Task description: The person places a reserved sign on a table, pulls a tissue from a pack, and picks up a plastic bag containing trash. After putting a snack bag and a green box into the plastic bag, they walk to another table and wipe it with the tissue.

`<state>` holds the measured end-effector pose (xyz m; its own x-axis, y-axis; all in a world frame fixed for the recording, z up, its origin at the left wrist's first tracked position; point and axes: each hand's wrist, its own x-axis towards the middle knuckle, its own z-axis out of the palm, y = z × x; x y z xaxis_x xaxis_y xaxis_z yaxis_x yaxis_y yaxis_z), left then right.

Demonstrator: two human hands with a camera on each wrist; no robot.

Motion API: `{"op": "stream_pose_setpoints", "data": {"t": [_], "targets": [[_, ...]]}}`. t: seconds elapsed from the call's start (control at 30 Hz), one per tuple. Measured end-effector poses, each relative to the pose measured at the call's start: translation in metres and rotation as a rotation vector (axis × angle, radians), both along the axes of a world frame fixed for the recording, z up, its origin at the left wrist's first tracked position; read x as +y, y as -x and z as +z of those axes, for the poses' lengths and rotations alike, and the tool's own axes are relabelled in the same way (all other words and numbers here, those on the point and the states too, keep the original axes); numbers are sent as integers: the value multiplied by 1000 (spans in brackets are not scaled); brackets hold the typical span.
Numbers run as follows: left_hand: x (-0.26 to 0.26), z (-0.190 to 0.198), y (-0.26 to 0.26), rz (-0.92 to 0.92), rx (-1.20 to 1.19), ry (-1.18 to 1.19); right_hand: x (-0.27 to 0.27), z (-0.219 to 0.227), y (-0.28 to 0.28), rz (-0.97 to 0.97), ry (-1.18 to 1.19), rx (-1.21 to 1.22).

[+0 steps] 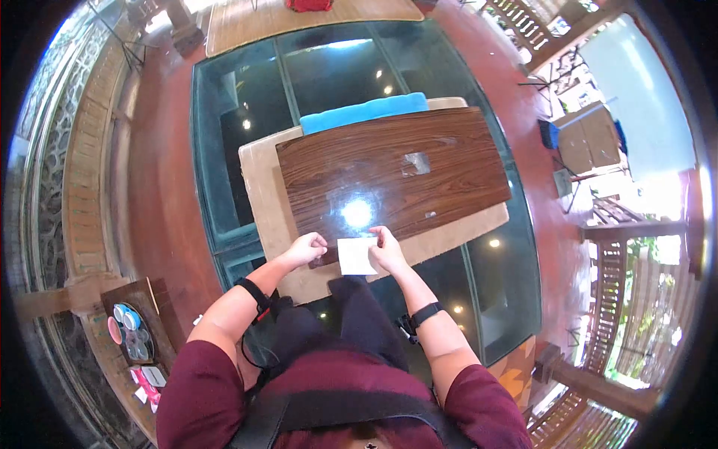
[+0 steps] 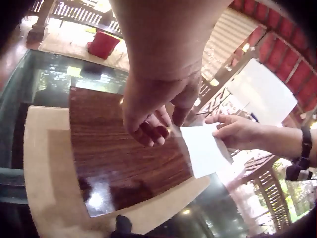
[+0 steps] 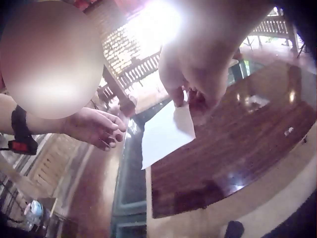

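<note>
Left hand [image 1: 305, 249]: fingers loosely curled, thumb and fingertips close together, holding nothing that can be seen.
Right hand [image 1: 387, 251]: fingers bent, pinching a thin sheet at its edge.
Arms: both forearms reach forward, elbows bent, each wrist wearing a dark band.

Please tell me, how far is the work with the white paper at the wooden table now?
Done: little shows; the white paper looks flat, with no crease I can see. In hand: the right hand pinches its edge, and the left hand is at the other side, fingers curled; the right wrist view shows a gap there. It hangs over the wooden table near edge. Left: any shaping.
</note>
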<state>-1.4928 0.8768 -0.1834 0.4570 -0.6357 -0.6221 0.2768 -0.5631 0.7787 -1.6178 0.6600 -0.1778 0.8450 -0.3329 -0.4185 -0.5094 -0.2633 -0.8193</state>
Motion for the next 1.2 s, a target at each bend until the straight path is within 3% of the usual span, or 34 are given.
{"op": "stream_pose_setpoints", "data": {"t": [0.2, 0.27, 0.3, 0.33, 0.4, 0.5, 0.57, 0.67, 0.8, 1.0, 1.07, 1.2], "targets": [[-9, -93, -9, 29, -228, -279, -71, -116, -44, 48, 211, 8], [-3, -131, -1, 100, -390, -323, -83, -156, -56, 73, 366, 41], [-3, -139, 0, 140, -334, -436, -90, -182, -59, 158, 554, 84], [-1, -152, 5, 208, -408, -476, -90, -184, -64, 140, 645, 180], [6, -179, 14, 336, -562, -553, -88, -202, -66, 25, 825, -41], [19, -218, 29, 437, -551, -564, -75, -222, -57, 80, 863, -184], [27, -232, 36, 455, -494, -535, -63, -237, -45, 276, 836, -51], [40, -257, 49, 726, -202, -207, -43, -252, -39, 383, 902, 72], [31, -219, 47, 708, -90, -85, -14, -249, -67, 431, 919, 71], [48, -222, 59, 800, 79, -49, 58, -248, -143, 517, 912, -12], [52, -214, 61, 861, 165, -55, 86, -251, -151, 594, 822, -112], [63, -212, 65, 944, 236, -105, 115, -239, -123, 980, 740, -324]]}}
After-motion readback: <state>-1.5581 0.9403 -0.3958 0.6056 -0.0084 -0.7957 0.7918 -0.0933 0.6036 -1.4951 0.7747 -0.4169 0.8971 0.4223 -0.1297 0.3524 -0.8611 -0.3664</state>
